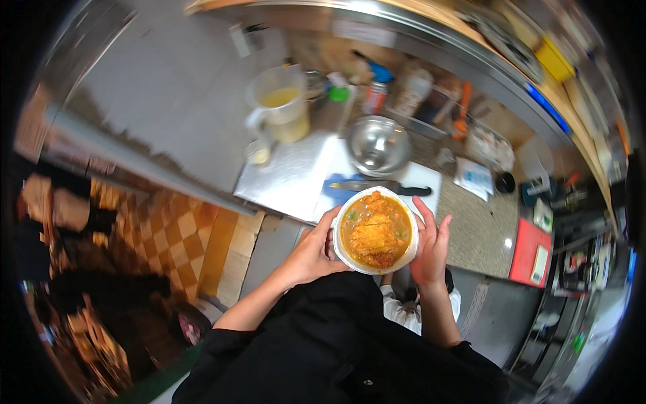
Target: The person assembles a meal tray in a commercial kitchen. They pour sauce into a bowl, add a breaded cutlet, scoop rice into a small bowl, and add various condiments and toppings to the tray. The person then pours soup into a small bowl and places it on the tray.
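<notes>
A white bowl (338, 250) is held up in front of my body, over the near edge of the counter. In it is a brown stew or curry (348, 225) with a golden breaded piece (374, 234) on top and small green bits. My left hand (313, 250) grips the bowl's left side, thumb low and fingers partly hidden behind it. My right hand (431, 246) supports the right side with the palm, its fingers stretched upward. Just beyond the bowl, a knife (412, 191) with a black handle lies on a white cutting board (432, 176).
A steel mixing bowl (379, 145) stands behind the knife. A pitcher of yellow liquid (286, 118) and a small cup (257, 153) are at the left. Bottles, an orange utensil (463, 108) and a red board (530, 252) are farther right. A person in white (404, 311) shows below the bowl.
</notes>
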Action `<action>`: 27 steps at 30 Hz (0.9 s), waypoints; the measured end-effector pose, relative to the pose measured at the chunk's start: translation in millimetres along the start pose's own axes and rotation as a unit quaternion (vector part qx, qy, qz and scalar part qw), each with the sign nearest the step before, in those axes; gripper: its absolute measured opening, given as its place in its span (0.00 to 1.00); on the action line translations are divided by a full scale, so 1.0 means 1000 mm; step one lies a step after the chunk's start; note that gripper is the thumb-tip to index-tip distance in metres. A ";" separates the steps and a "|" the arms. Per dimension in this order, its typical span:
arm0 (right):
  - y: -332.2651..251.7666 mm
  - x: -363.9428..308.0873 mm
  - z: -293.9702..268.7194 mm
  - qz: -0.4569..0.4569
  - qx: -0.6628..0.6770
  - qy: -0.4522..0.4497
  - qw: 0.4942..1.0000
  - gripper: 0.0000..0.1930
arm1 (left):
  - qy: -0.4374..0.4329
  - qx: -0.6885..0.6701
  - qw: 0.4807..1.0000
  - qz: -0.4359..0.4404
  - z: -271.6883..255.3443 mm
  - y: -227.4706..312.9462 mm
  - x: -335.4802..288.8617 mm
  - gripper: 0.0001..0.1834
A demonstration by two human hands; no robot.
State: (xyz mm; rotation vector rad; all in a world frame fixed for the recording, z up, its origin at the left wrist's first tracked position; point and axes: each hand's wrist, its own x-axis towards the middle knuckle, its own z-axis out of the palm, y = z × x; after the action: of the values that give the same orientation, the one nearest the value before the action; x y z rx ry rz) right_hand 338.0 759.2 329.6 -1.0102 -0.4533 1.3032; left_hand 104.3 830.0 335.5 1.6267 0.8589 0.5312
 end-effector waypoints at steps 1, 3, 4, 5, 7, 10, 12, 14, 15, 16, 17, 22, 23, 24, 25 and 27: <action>0.013 -0.002 0.025 0.008 -0.001 -0.027 1.000 0.45 | 0.022 -0.008 1.000 -0.002 -0.021 -0.004 -0.023 0.57; 0.039 -0.008 0.084 0.028 -0.005 -0.084 0.996 0.44 | 0.069 -0.025 0.997 -0.007 -0.065 -0.014 -0.075 0.56; 0.055 -0.010 0.113 0.042 -0.007 -0.109 0.993 0.44 | 0.102 -0.062 0.993 -0.010 -0.082 -0.028 -0.099 0.56; 0.075 -0.011 0.139 0.057 -0.018 -0.132 0.989 0.44 | 0.126 -0.066 0.990 -0.022 -0.102 -0.035 -0.126 0.56; 0.116 -0.015 0.195 0.084 -0.042 -0.178 0.979 0.44 | 0.171 -0.073 0.981 -0.044 -0.145 -0.048 -0.179 0.55; 0.178 -0.013 0.274 0.132 -0.067 -0.263 0.953 0.46 | 0.259 -0.118 0.956 -0.074 -0.200 -0.064 -0.253 0.57; 0.217 -0.006 0.325 0.162 -0.080 -0.327 0.928 0.47 | 0.315 -0.104 0.941 -0.069 -0.232 -0.076 -0.292 0.57; 0.257 -0.004 0.382 0.186 -0.088 -0.357 0.911 0.47 | 0.360 -0.073 0.927 -0.077 -0.271 -0.088 -0.331 0.57; 0.280 -0.005 0.412 0.195 -0.091 -0.373 0.902 0.47 | 0.383 -0.083 0.917 -0.068 -0.289 -0.102 -0.350 0.57; 0.301 -0.007 0.443 0.216 -0.077 -0.388 0.892 0.45 | 0.405 -0.095 0.907 -0.072 -0.307 -0.115 -0.369 0.57; 0.326 -0.005 0.472 0.235 -0.068 -0.418 0.875 0.45 | 0.423 -0.107 0.897 -0.072 -0.328 -0.124 -0.391 0.57; 0.429 0.002 0.638 0.306 -0.095 -0.502 0.803 0.45 | 0.520 -0.023 0.837 -0.166 -0.444 -0.150 -0.468 0.55; 0.448 0.004 0.677 0.315 -0.097 -0.517 0.790 0.45 | 0.536 -0.009 0.825 -0.180 -0.473 -0.156 -0.482 0.55; 0.461 0.000 0.713 0.327 -0.100 -0.527 0.778 0.45 | 0.567 0.022 0.807 -0.167 -0.496 -0.160 -0.495 0.55; 0.478 -0.003 0.747 0.335 -0.106 -0.540 0.764 0.46 | 0.588 0.002 0.791 -0.168 -0.519 -0.164 -0.508 0.55; 0.509 -0.008 0.808 0.343 -0.112 -0.561 0.745 0.46 | 0.620 -0.031 0.767 -0.162 -0.562 -0.173 -0.533 0.55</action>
State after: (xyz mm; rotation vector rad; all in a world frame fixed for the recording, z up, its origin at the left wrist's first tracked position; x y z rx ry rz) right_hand -583.6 1008.3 338.6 -0.4408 -1.2473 2.5612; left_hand -688.2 786.8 357.6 0.8463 2.0019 1.4075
